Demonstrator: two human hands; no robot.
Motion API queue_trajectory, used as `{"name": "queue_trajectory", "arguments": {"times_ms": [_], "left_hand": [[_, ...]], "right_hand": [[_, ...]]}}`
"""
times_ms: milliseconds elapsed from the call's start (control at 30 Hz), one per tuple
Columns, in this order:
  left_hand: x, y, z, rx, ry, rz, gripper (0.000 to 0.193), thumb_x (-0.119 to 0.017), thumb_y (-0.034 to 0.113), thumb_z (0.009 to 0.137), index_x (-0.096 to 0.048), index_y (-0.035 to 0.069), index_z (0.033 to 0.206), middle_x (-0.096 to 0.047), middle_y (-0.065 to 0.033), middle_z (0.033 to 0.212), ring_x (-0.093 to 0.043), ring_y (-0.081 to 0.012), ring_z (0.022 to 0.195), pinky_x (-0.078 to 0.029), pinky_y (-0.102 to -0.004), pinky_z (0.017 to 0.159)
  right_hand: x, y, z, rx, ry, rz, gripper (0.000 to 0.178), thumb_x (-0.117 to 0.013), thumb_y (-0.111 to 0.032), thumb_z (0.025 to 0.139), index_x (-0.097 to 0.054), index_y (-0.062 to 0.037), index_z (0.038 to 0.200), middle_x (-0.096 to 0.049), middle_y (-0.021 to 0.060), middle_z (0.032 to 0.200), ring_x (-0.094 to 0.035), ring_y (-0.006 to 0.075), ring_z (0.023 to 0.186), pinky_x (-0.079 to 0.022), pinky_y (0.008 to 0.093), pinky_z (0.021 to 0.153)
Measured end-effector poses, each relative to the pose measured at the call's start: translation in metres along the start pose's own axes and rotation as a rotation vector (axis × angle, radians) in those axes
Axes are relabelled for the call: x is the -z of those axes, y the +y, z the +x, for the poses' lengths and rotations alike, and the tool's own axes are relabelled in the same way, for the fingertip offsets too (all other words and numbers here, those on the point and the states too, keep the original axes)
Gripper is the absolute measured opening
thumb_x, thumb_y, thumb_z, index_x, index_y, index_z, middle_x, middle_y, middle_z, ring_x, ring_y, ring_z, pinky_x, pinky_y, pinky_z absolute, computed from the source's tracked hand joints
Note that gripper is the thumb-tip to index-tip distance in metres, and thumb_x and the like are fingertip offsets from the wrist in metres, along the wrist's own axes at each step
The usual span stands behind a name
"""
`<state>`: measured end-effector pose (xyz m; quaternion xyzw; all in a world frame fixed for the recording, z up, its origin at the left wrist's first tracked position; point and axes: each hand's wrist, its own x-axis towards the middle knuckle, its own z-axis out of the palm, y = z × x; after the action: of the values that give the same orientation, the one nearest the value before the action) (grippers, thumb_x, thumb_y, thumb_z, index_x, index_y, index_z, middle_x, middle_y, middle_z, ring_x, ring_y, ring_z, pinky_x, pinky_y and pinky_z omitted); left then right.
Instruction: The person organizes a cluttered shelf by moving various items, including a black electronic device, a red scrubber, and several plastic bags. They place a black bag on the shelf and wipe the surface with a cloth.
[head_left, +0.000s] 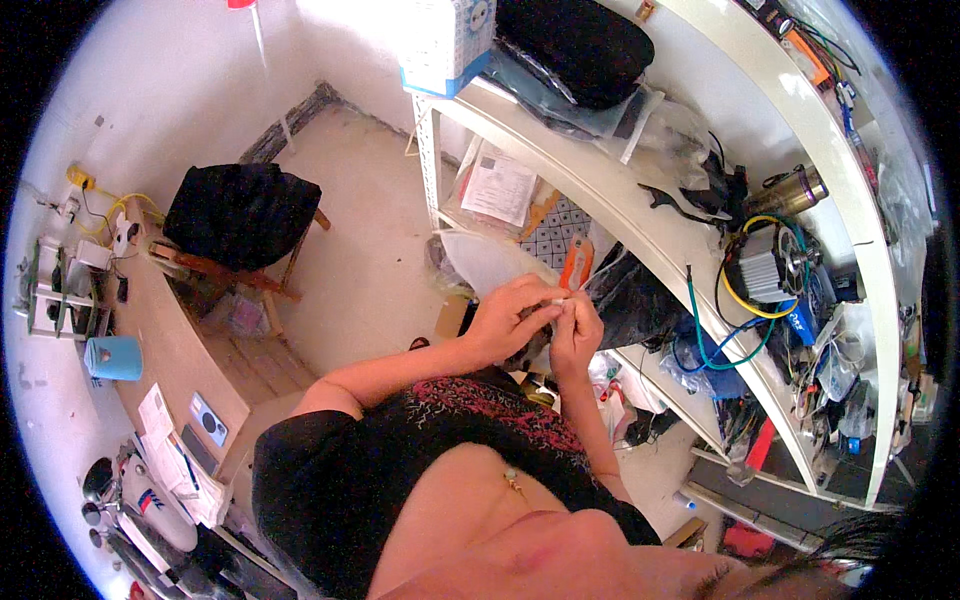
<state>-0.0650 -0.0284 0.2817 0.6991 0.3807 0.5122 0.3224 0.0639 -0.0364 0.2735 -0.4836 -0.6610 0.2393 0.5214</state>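
Clothing: black short-sleeved shirt with a reddish print (312, 475), closest to the camera
Hands: left hand (513, 318) and right hand (577, 338) meet at the fingertips, just past the shirt
Grip: fingers of both are bunched in, but whatever's between the tips is too small to make out, so I can't tell if either is actually clamped on something
Orange bit: slim orange tool-like handle with a pale oval patch (577, 262), right above the fingertips; can't tell if it's held or just lying behind them
Its axis: long way runs nearly straight up the picture, far end leaning slightly right and pointing away from the person, near end down at the fingers
Bag: milky white plastic sheet or bag (492, 262), just left of the handle
Shelving: long white metal shelf unit (640, 215) on the right, carrying a silver ribbed motor (768, 266) with coloured cables
Off left: light wooden desk (190, 345), then a wooden chair draped in black cloth (240, 215) farther out
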Motion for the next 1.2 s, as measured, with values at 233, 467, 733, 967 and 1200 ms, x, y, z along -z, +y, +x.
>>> {"name": "queue_trajectory", "arguments": {"times_ms": [233,467,733,967,1200], "left_hand": [[0.014,0.000,-0.006,0.011,-0.019,0.033,0.014,-0.061,0.012,0.074,-0.064,0.005,0.085,-0.061,-0.0103,0.082,-0.059,-0.0254,0.074,-0.047,-0.0307,0.064],[0.048,-0.017,-0.009,0.067,-0.067,0.171,0.014,-0.061,0.013,0.074,-0.064,0.005,0.084,-0.062,-0.0096,0.081,-0.060,-0.0254,0.073,-0.048,-0.0311,0.062],[0.080,-0.033,-0.008,0.112,-0.024,0.358,0.014,-0.060,0.018,0.075,-0.065,0.009,0.084,-0.062,-0.0077,0.081,-0.060,-0.0249,0.071,-0.047,-0.0312,0.061],[0.103,-0.034,-0.003,0.166,-0.102,0.470,0.018,-0.060,0.024,0.076,-0.064,0.009,0.085,-0.062,-0.0078,0.079,-0.059,-0.0253,0.074,-0.046,-0.0336,0.062],[0.077,-0.004,0.046,0.128,-0.625,0.679,0.029,-0.058,0.035,0.076,-0.062,0.007,0.083,-0.061,-0.0102,0.076,-0.058,-0.0283,0.074,-0.045,-0.0364,0.062]], "right_hand": [[-0.001,0.004,-0.012,0.151,0.153,-0.077,0.014,-0.044,-0.003,0.081,-0.048,0.0014,0.068,-0.046,0.0089,0.066,-0.044,0.0186,0.059,-0.036,0.0278,0.055],[0.019,-0.006,-0.009,0.056,0.170,-0.057,0.017,-0.040,-0.003,0.083,-0.046,0.0015,0.068,-0.044,0.0057,0.067,-0.041,0.0124,0.060,-0.033,0.0236,0.055],[0.040,-0.007,0.003,0.048,0.357,-0.127,0.020,-0.036,-0.009,0.088,-0.049,0.0000,0.076,-0.046,0.0022,0.072,-0.039,0.0083,0.060,-0.030,0.0204,0.054],[0.046,-0.011,0.018,-0.006,0.375,-0.086,0.020,-0.039,-0.013,0.089,-0.050,-0.0004,0.078,-0.047,0.0017,0.071,-0.039,0.0076,0.061,-0.032,0.0203,0.055],[0.050,0.019,0.048,-0.205,0.018,0.030,0.020,-0.041,-0.016,0.089,-0.050,-0.0028,0.077,-0.044,-0.0015,0.069,-0.037,0.0059,0.062,-0.032,0.0200,0.056]]}}
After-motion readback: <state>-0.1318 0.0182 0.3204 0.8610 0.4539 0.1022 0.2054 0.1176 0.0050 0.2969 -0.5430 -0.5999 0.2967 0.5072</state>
